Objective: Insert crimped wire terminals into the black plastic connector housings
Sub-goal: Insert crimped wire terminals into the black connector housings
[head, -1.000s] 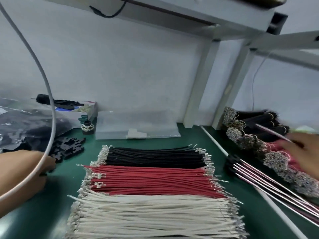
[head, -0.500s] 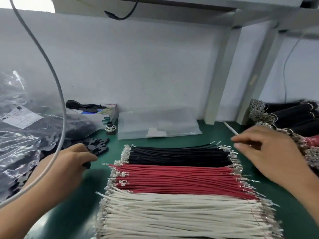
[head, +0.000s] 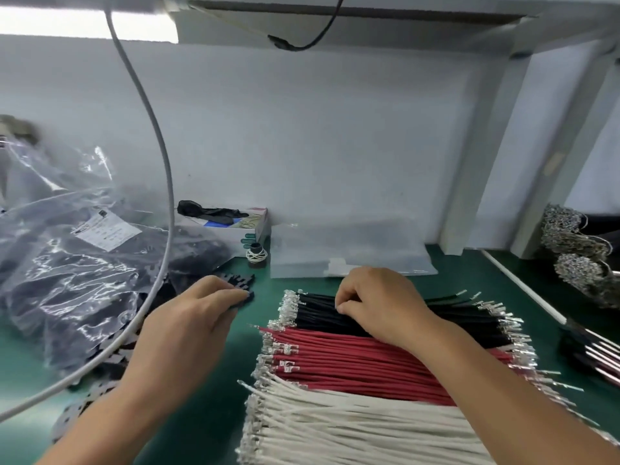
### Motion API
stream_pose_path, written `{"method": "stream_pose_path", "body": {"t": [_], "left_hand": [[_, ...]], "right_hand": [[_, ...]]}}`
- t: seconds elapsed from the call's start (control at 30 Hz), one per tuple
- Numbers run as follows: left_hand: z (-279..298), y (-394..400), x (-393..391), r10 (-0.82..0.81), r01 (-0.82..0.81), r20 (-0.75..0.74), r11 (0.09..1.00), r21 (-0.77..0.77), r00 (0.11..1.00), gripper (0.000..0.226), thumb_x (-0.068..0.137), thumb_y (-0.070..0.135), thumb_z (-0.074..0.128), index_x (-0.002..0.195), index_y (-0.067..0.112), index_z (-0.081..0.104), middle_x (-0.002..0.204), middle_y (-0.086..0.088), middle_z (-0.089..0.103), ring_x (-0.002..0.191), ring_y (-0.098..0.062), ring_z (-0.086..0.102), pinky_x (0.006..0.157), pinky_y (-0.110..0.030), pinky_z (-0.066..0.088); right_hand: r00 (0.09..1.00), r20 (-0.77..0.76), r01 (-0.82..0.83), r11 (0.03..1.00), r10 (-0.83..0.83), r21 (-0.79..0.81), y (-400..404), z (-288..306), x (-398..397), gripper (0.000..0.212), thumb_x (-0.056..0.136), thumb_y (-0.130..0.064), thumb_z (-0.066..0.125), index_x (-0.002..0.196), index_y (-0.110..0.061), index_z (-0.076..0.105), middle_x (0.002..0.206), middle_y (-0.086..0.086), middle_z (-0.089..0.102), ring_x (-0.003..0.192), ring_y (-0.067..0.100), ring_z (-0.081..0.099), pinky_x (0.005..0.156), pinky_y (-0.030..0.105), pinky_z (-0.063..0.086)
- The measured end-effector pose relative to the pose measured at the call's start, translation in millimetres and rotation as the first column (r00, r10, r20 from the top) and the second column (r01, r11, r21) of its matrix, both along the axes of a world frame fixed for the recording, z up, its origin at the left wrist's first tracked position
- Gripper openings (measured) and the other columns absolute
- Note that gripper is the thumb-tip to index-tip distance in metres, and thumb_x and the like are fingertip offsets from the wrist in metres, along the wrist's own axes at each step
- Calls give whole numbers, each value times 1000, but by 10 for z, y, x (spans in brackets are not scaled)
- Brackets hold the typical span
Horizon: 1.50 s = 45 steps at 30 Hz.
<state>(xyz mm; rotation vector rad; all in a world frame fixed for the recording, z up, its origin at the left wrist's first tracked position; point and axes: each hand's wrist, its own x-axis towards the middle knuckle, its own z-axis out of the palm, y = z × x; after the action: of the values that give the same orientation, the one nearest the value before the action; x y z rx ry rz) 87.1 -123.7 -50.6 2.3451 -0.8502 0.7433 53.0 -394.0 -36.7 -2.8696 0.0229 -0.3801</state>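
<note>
Black wires (head: 402, 315) with crimped ends, at the back of a three-colour stack on the green mat (head: 208, 417), above red wires (head: 369, 360) and white wires (head: 352, 427). Right hand (head: 375, 303) on that black bundle, fingertips curled and pinching into the strands. Left hand (head: 198, 317) beside the stack, gripping a black connector housing (head: 246, 297) at its fingertips. More housings (head: 240, 280) just behind.

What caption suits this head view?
Right hand picks at black wires; left hand grips a black housing.

Right hand (head: 375, 300) now on black wires (head: 318, 312)
</note>
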Motion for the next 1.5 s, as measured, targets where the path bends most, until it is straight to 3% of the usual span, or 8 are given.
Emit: {"method": "stream_pose_path", "body": {"t": [0.37, 0.63, 0.8, 0.97, 1.03, 1.13, 1.23, 1.5], "left_hand": [[-73, -107, -14, -83, 42, -134, 958, -284, 988, 34, 75, -2, 87, 102, 18, 83, 92, 20, 74, 86, 0, 69, 76, -11, 53], [-104, -136, -35, -77, 15, -169, 939, -343, 983, 27, 79, 5, 86, 96, 26, 82, 91, 27, 72, 85, 5, 69, 78, -10, 53], [-91, -139, -58, 0, -60, -161, 928, -369, 987, 27, 81, 6, 84, 101, 24, 80, 89, 20, 74, 74, -3, 70, 70, -37, 62], [-54, -181, -129, -158, 127, -36, 891, -437, 987, 31, 83, 6, 83, 108, 24, 79, 95, 19, 73, 80, -5, 70, 71, -13, 54], [-100, -238, -170, -241, 155, -130, 870, -469, 962, 34, 79, 1, 85, 102, 26, 81, 91, 18, 76, 78, -6, 71, 71, -12, 55], [-89, -222, -133, -395, 118, -325, 771, -626, 859, 32, 78, -1, 84, 89, 28, 83, 86, 7, 80, 77, -14, 75, 72, -21, 60], [-14, -204, -152, -586, 82, -408, 633, -770, 701, 24, 71, 7, 85, 91, 22, 83, 87, -7, 81, 78, -21, 77, 70, -21, 59], [39, -235, -263, -732, 101, -461, 579, -809, 501, 31, 64, 10, 88, 95, 9, 82, 94, -20, 79, 81, -28, 77, 76, -30, 63]], "right_hand": [[987, 140, -68, 995, 77, -69, -57, 159, -103, 10, 103, -28, 51, 97, -36, 55, 90, -20, 55, 79, 1, 53, 67, 20, 39], [875, 480, -67, 963, -69, 261, -259, 622, -122, 20, 99, -19, 57, 94, -38, 64, 91, -22, 64, 86, -10, 55, 69, 4, 34], [770, 577, -156, 797, -271, 583, -363, 762, -84, 24, 99, -15, 59, 100, -34, 73, 75, -23, 66, 63, -4, 57, 61, 10, 48], [743, 579, -248, 665, -336, 704, -303, 897, -61, 23, 94, -7, 67, 90, -29, 73, 77, -8, 69, 62, 2, 61, 68, 22, 59], [719, 635, -275, 724, -283, 633, -274, 1060, -100, 23, 91, -8, 71, 88, -31, 72, 79, -10, 69, 67, 2, 62, 72, 23, 60], [734, 676, -141, 957, -70, 253, -170, 1128, -294, 19, 89, -14, 71, 90, -33, 70, 86, -17, 64, 77, 1, 59, 72, 9, 48], [799, 586, -148, 989, 134, -24, 43, 759, -589, 13, 91, -19, 70, 94, -31, 71, 86, -14, 56, 80, 3, 56, 71, 12, 40], [823, 557, -261, 945, 112, 196, 279, 25, -824, 10, 89, -31, 73, 95, -27, 80, 84, -13, 57, 71, 13, 58, 60, 23, 44]]}}
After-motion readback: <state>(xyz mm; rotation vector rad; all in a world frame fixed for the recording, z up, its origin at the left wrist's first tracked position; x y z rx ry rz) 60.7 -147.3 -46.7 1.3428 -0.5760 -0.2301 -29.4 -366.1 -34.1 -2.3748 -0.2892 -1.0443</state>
